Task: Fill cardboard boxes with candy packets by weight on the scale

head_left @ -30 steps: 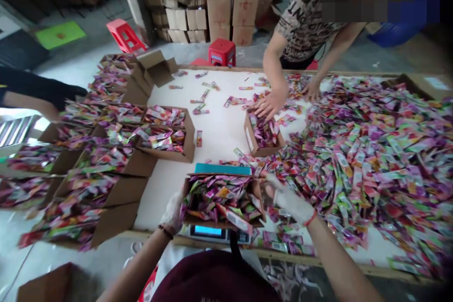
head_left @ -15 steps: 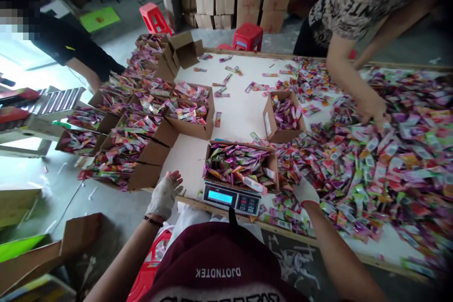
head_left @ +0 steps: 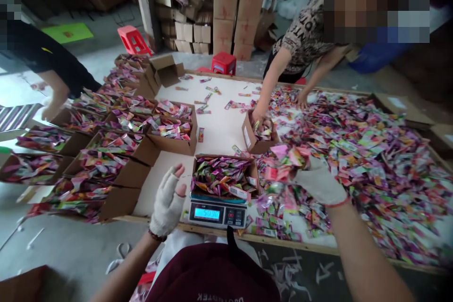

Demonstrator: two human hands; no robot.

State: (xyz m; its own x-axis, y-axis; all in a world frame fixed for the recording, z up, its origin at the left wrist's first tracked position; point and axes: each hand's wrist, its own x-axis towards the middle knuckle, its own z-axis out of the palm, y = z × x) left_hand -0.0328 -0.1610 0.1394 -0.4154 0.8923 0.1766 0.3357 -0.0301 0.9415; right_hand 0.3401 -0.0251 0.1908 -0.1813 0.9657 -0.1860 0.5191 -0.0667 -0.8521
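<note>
My left hand (head_left: 167,203), in a white glove with bare fingertips, hovers at the table's front edge, fingers apart and nothing in it. Beside it stands a digital scale (head_left: 218,215) with a lit blue display. On the scale sits an open carton (head_left: 194,177) full of small colourful packets (head_left: 222,174). To the right of the carton, my gloved right hand (head_left: 320,181) grips a bunch of packets (head_left: 288,163), blurred by motion, above the loose pile. Its fingertips are partly hidden behind them.
Several filled cartons (head_left: 138,153) stand close together at the left. A large heap of loose packets (head_left: 371,170) covers the right side. Across the table, a co-worker's hand (head_left: 260,111) reaches into a small carton (head_left: 247,137). Another person's arm (head_left: 56,94) is at far left.
My right hand has risen from the pile with a bunch of packets. My left hand stays open near the scale. The co-worker's hand has moved from the heap into the small carton. The view has shifted.
</note>
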